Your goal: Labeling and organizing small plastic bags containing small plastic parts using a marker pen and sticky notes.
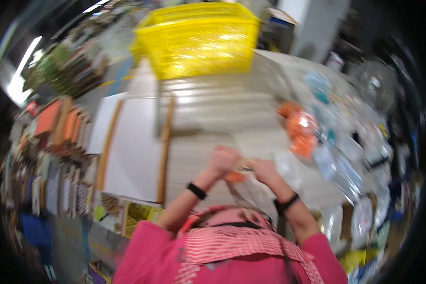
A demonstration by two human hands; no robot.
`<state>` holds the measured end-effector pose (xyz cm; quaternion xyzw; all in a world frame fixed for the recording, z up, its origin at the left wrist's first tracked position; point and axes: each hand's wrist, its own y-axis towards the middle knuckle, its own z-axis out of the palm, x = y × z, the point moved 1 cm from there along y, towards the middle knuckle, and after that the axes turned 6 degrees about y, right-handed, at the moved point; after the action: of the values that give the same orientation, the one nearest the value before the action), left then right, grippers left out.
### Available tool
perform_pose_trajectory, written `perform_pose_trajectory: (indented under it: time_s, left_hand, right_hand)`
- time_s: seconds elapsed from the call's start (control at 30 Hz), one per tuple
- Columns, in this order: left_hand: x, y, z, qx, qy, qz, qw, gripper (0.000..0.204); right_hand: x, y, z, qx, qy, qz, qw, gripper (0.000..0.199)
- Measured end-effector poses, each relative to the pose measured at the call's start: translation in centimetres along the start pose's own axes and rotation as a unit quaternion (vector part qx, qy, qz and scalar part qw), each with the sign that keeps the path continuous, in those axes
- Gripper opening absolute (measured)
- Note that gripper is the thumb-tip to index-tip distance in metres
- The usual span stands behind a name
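Both hands are close together over the near part of the pale table (208,113). My left hand (222,160) is closed, with its fingers curled toward the right. My right hand (264,170) is closed too and faces it, a small gap apart. Something small and pale yellowish (245,165) shows between the two hands, too blurred to name. Just under the left hand is a small orange piece (235,177); whether it is held or lies on the table, I cannot tell.
A yellow plastic basket (199,42) stands at the far side. Left are a white board (132,146) and its brown-edged strips. Orange bagged items (300,130) lie right of the hands, beside clear plastic bags (338,173). Stacked goods (64,125) stand at far left.
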<state>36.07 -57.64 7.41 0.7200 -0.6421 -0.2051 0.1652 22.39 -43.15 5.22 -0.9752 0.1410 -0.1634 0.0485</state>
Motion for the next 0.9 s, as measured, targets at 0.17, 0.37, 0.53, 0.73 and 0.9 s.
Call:
perform_pose_trajectory:
  time_s: [0.17, 0.37, 0.53, 0.73, 0.9]
  left_hand:
    - [-0.7, -0.8, -0.6, 0.096, 0.020, -0.028, 0.995, 0.021]
    - [-1.9, -1.5, -2.5, 0.092, -0.030, -0.037, 0.995, 0.034]
    - [-2.4, -2.1, -3.7, 0.079, -0.084, -0.103, 0.988, 0.037]
    - [-6.3, -3.1, -5.4, 0.012, -0.281, -0.203, 0.938, 0.040]
    - [-7.6, -4.8, -7.6, 0.005, -0.489, -0.351, 0.798, 0.043]
  right_hand:
    - [0.4, -1.2, -3.4, -0.026, -0.012, -0.002, 1.000, 0.033]
    - [0.2, -2.1, -7.2, -0.062, 0.017, -0.033, 0.997, 0.035]
    - [1.4, -3.0, -10.9, -0.121, 0.198, -0.077, 0.970, 0.026]
    - [5.1, -3.9, -13.6, -0.153, 0.569, -0.113, 0.800, 0.038]
    - [6.2, -3.1, -14.1, -0.112, 0.644, -0.038, 0.756, 0.042]
